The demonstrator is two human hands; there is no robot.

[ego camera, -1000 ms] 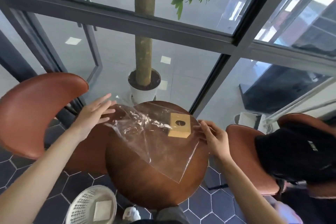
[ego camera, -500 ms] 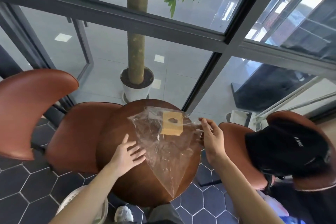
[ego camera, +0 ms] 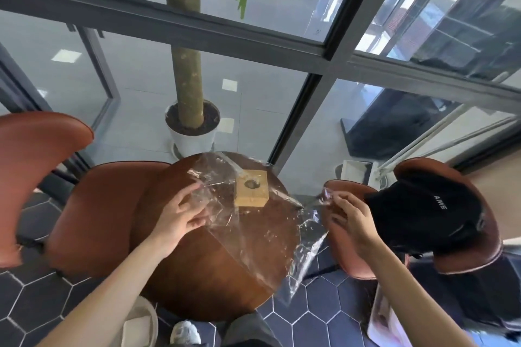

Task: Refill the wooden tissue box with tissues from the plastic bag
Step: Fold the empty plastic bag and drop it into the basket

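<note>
A square wooden tissue box (ego camera: 251, 188) with a round hole in its top stands at the far side of a round brown table (ego camera: 197, 276). A clear plastic bag (ego camera: 262, 236) lies spread over the table, draped across the box and hanging off the right edge. My left hand (ego camera: 180, 215) grips the bag's left edge near the box. My right hand (ego camera: 351, 220) pinches the bag's right corner off the table, over a chair seat. No tissues are visible.
Brown leather chairs stand left (ego camera: 93, 214) and right (ego camera: 352, 234) of the table; a black cap (ego camera: 423, 210) lies on the right one. A potted tree (ego camera: 191, 127) and glass wall are behind. A white basket (ego camera: 141, 324) sits on the floor below.
My left hand came from the far left down to the bag's left edge. My right hand has drawn the bag's corner rightward off the table. The bag is stretched wider.
</note>
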